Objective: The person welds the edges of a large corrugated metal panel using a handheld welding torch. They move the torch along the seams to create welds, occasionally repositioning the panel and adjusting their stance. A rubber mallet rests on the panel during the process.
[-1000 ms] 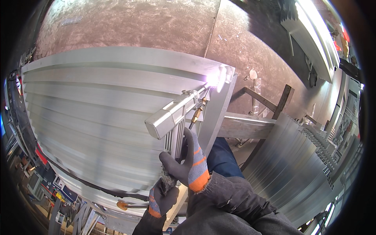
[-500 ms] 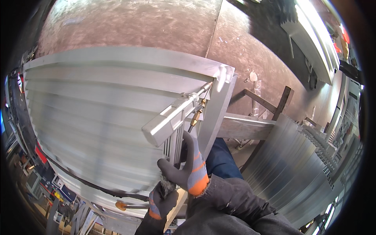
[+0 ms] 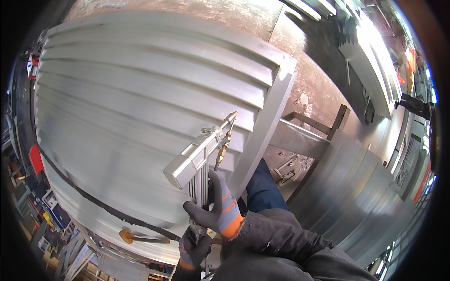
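In the head view, the boxy silver metal welding gun [image 3: 187, 165] sits just ahead of both hands, its long axis slanting up and right over the pale grey slatted metal panel [image 3: 122, 107], tip short of the right-hand frame bar [image 3: 269, 117]. The right hand [image 3: 216, 206], grey-and-orange gloved and nearer, wraps the handle; the left hand [image 3: 194, 246], gloved alike, grips the fuzzy grey wrapping [image 3: 198, 228] below.

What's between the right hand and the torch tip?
Head view: between right hand and torch tip lie a brass fitting and slim dark tube.
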The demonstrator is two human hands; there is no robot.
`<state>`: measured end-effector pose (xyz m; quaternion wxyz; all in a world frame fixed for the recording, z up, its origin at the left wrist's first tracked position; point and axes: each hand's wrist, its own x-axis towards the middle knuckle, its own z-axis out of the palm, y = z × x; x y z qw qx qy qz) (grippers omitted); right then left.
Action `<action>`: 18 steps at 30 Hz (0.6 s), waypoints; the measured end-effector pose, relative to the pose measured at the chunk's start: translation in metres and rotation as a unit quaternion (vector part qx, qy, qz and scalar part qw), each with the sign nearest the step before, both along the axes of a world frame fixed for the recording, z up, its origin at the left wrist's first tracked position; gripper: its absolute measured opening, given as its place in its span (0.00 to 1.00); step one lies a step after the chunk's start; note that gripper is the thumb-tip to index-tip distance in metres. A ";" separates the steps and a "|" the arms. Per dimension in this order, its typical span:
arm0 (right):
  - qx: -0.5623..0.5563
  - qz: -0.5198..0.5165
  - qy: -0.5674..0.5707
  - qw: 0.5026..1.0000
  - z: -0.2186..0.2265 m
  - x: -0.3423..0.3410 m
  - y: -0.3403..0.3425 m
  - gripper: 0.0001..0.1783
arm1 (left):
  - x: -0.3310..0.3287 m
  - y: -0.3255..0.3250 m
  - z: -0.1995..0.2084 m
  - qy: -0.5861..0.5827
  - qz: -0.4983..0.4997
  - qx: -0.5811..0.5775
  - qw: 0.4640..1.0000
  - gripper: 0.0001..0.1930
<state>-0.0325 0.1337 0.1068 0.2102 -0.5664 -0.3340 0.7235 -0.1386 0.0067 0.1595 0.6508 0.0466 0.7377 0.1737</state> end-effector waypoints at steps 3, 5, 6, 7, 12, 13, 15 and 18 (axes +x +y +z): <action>0.000 0.025 -0.032 0.999 0.003 -0.009 -0.041 0.47 | -0.006 -0.044 -0.002 -0.037 0.032 0.002 0.999 0.10; 0.027 0.006 -0.054 0.998 0.005 -0.011 -0.063 0.46 | -0.008 -0.070 -0.007 -0.073 0.031 0.006 0.997 0.10; 0.016 -0.008 -0.054 0.998 0.005 -0.012 -0.072 0.46 | -0.009 -0.081 -0.010 -0.085 0.050 0.013 0.995 0.10; 0.027 -0.007 -0.077 0.997 0.004 -0.013 -0.078 0.45 | -0.008 -0.091 -0.013 -0.098 0.069 0.019 0.993 0.11; 0.039 -0.016 -0.101 0.994 -0.009 -0.003 -0.088 0.44 | 0.003 -0.114 -0.036 -0.100 0.037 0.065 0.992 0.18; 0.054 -0.018 -0.115 0.992 -0.014 0.004 -0.089 0.44 | 0.008 -0.116 -0.043 -0.161 0.147 0.063 0.974 0.18; 0.092 -0.002 -0.095 0.991 -0.025 0.020 -0.092 0.43 | 0.012 -0.127 -0.057 -0.212 0.167 0.124 0.955 0.17; 0.099 -0.033 -0.122 0.987 -0.043 0.048 -0.094 0.36 | 0.008 -0.155 -0.085 -0.245 0.204 0.166 0.933 0.19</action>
